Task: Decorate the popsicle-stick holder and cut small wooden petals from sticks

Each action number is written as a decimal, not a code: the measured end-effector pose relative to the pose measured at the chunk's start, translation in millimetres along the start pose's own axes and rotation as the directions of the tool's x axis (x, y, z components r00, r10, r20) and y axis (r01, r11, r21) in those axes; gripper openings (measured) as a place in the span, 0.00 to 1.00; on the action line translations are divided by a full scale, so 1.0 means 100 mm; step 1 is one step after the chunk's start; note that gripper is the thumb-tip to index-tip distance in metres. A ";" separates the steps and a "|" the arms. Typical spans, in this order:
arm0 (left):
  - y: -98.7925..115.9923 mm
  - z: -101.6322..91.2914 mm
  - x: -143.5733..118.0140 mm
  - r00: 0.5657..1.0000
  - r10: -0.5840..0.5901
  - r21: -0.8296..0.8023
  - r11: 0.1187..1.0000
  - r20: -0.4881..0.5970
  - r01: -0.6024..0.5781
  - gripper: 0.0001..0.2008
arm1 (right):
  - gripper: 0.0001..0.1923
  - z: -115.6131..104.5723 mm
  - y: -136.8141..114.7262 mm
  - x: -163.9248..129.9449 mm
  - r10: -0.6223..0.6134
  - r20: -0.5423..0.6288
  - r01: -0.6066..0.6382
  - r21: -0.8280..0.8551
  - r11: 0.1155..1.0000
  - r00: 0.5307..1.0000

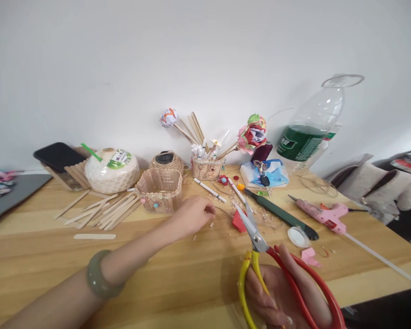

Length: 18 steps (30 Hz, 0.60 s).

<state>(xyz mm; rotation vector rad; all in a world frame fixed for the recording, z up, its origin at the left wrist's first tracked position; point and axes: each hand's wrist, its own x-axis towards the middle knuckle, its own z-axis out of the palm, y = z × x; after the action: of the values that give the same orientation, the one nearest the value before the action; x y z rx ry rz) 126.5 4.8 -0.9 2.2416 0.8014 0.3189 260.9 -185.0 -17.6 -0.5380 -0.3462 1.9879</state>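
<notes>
My right hand (pixel 277 297) grips a pair of scissors (pixel 260 246) with one yellow and one red handle, blades slightly apart and pointing away over wood shavings. My left hand (pixel 193 214), with a green bangle (pixel 97 276) on the wrist, reaches across the wooden table (pixel 178 274), fingers pinched near small wood scraps. Whether it holds a scrap I cannot tell. It lies just right of a small popsicle-stick basket (pixel 159 189). A red paper piece (pixel 239 221) lies between my hands.
Loose popsicle sticks (pixel 104 210) lie at left by a white coconut-shaped cup (pixel 111 171) and a phone (pixel 59 156). A twine ball (pixel 166 161), a holder of sticks and paper flowers (pixel 208 167), a green-handled tool (pixel 281 214), a pink glue gun (pixel 324 214) and a plastic bottle (pixel 311 130) stand behind.
</notes>
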 end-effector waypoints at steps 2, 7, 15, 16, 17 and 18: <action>-0.04 0.06 0.00 0.999 -0.014 0.048 0.999 0.043 0.012 0.07 | 0.39 -0.03 0.01 0.00 0.011 0.000 -0.011 0.016 1.000 1.000; -0.08 0.10 0.06 0.994 -0.023 0.112 0.994 0.103 0.011 0.05 | 0.40 -0.06 0.02 0.01 0.021 0.021 -0.022 0.016 1.000 1.000; -0.05 0.08 0.10 0.996 -0.038 0.011 0.999 0.085 0.038 0.04 | 0.31 -0.03 0.02 0.00 0.044 -0.003 -0.044 -0.035 0.998 0.999; -0.03 0.07 0.08 0.996 -0.047 -0.031 0.998 0.075 0.049 0.03 | 0.30 -0.01 0.03 0.00 0.026 0.001 -0.026 -0.049 0.998 1.000; 0.00 0.05 0.06 0.996 -0.057 -0.081 0.995 0.070 0.063 0.03 | 0.29 0.00 0.03 0.00 -0.003 0.006 0.003 -0.072 0.997 1.000; 0.03 0.03 0.03 0.995 -0.068 -0.136 0.988 0.071 0.077 0.03 | 0.27 0.02 0.03 0.00 -0.036 0.001 0.036 -0.102 0.994 0.999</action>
<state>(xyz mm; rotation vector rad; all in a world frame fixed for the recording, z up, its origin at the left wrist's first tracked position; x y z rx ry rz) 131.6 3.9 -0.9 2.0772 0.7991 0.2559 257.8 -186.2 -17.1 -0.5936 -0.4556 1.9431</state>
